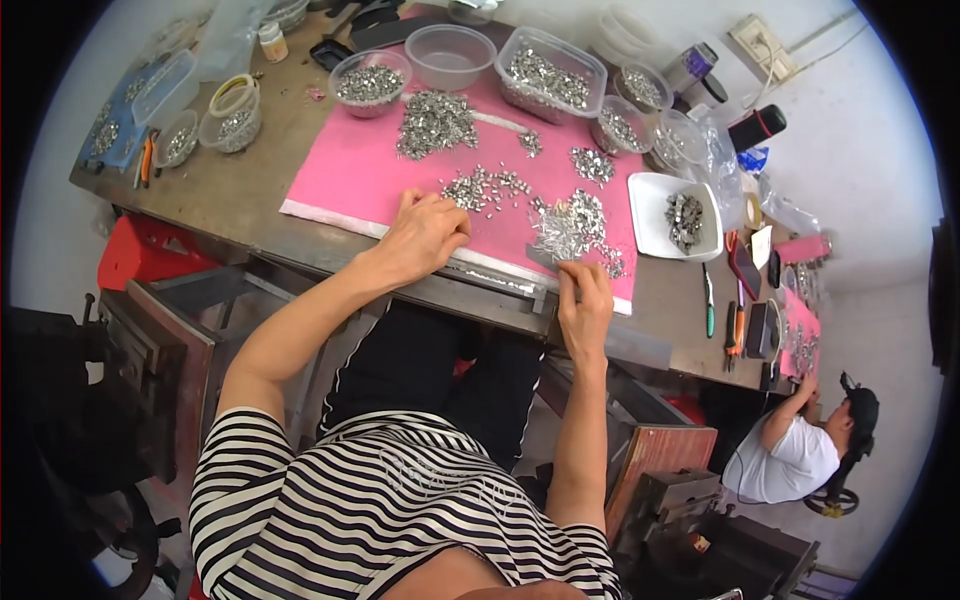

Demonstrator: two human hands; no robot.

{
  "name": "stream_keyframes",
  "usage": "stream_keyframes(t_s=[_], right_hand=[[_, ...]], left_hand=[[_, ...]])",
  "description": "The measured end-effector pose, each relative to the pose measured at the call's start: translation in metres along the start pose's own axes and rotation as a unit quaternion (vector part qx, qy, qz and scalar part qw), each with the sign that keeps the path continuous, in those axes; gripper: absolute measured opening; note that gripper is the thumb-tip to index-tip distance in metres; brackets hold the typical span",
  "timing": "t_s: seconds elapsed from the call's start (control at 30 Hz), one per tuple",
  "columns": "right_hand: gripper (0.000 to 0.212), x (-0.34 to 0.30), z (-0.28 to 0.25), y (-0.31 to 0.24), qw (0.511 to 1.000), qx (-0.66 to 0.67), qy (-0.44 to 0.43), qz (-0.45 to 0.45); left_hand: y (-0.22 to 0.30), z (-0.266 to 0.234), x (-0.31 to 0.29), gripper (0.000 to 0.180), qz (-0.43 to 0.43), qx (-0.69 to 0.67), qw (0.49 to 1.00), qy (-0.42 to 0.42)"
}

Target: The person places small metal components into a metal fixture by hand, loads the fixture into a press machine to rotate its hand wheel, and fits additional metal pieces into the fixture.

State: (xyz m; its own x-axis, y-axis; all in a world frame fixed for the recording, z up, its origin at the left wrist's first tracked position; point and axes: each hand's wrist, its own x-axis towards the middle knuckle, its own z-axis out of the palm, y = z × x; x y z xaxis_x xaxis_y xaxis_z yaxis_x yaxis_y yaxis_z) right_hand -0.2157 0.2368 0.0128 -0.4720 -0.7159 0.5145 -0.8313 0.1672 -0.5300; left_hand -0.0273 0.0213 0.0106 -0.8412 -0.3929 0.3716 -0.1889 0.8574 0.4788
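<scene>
My left hand rests at the front edge of a pink mat, its fingers curled down beside a loose pile of small shiny metal pieces. Whatever those fingers hold, if anything, is hidden. My right hand is closed at the mat's edge, thumb and fingers pinching what looks like a small flat grey plate. Just beyond it lies a heap of thin silvery pins and metal pieces. Below the mat's edge, between my hands, a narrow metal rail carries a row of small bright bits.
Plastic tubs of metal parts stand along the back. A white tray with darker pieces sits right of the mat, near orange-handled pliers and a green-handled tool. A co-worker sits at the far right. A red stool stands left.
</scene>
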Motion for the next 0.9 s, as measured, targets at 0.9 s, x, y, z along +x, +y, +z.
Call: stream_keyframes(t_s=[0.9], right_hand=[[0.008, -0.012, 0.012, -0.028, 0.995, 0.093, -0.026, 0.001]], left_hand=[[0.063, 0.03, -0.017, 0.015, 0.105, -0.053, 0.988, 0.103]])
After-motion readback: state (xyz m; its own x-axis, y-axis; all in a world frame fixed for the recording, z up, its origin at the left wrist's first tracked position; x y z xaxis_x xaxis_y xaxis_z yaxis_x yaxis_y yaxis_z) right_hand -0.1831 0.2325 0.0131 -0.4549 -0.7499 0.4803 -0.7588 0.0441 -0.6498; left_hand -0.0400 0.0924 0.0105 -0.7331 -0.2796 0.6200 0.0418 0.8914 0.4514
